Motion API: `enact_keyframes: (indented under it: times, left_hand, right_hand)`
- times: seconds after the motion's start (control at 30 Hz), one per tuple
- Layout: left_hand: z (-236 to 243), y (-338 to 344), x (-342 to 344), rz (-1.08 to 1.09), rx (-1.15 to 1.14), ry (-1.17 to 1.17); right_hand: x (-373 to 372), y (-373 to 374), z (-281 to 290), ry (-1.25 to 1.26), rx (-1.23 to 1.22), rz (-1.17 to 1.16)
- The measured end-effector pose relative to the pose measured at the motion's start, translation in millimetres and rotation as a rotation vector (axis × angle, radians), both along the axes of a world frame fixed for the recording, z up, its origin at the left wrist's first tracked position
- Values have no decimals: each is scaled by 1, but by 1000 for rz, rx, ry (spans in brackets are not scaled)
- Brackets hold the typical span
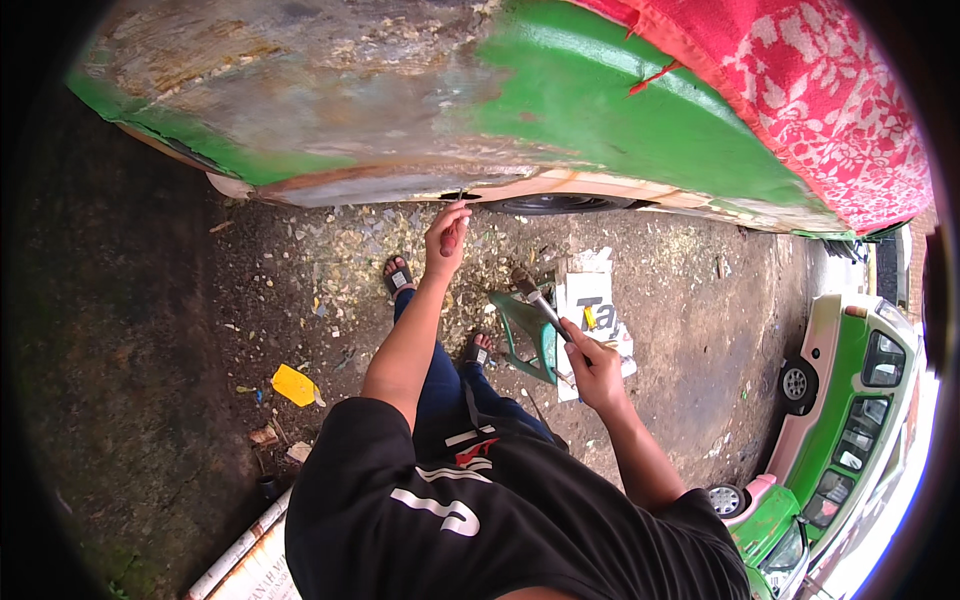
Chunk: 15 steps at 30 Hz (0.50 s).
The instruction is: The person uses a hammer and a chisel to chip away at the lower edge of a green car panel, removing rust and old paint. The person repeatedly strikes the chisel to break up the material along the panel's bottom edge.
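My left hand grips a red-handled tool, perhaps a screwdriver or chisel, with its thin tip at the lower edge of a vehicle body; whether it touches cannot be told. The panel is green with grey, brown scraped patches, above a dark wheel. My right hand holds a hammer by its shaft, head raised toward the left hand, below and right of it.
A red floral cloth drapes over the vehicle. A green plastic stool and printed board stand by my feet on flake-strewn ground. A yellow plastic piece lies left. A green minibus is at right; a rusty white board lies lower left.
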<state>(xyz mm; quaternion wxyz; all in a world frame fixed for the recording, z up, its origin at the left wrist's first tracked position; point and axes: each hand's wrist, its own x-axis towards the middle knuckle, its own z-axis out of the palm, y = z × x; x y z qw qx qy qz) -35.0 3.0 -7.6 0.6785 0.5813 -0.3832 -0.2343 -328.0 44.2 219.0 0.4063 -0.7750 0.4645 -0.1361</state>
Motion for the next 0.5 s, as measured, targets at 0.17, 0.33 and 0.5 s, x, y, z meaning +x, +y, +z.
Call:
enact_keyframes:
  times: [0.17,0.33,0.5]
  left_hand:
    - [-9,0,-6,105,-83,220]
    - [-18,3,-10,136,-112,279]
    - [-8,4,-5,81,-91,126]
  right_hand:
    - [-15,0,-8,23,14,13]
    - [-18,-3,-5,57,69,9]
    - [-30,-6,-32,19,76,-6]
